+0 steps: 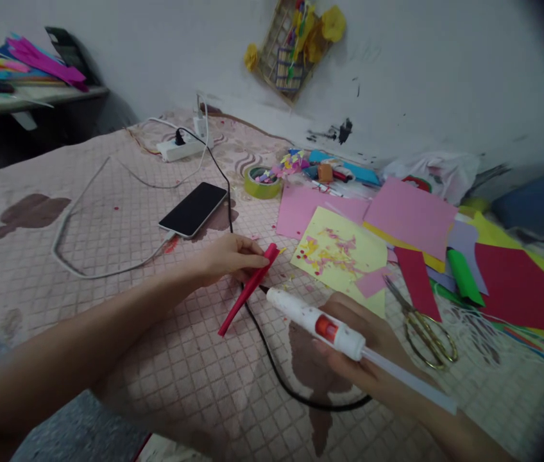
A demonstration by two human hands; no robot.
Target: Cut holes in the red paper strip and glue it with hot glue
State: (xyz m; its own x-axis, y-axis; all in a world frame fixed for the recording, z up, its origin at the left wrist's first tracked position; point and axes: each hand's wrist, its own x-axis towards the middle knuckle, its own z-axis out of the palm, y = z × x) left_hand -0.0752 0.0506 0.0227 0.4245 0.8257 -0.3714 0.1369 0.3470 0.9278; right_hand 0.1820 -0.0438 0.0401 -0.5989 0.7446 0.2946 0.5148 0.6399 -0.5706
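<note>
Between the thumb and fingers of my left hand is a narrow strip of red paper, folded or rolled lengthwise and held at a slant. My right hand is wrapped around a white hot glue gun with an orange-red part in its side. A clear glue stick sticks out of its back end. The dark nozzle points left and sits right beside the red strip; whether it touches, I cannot tell. A black cord runs under both hands across the cloth.
A phone on a white cable lies behind my left hand, near a power strip. Green tape stands farther back. Yellow paper bears coloured scraps. Gold-handled scissors, red paper and white string lie to the right.
</note>
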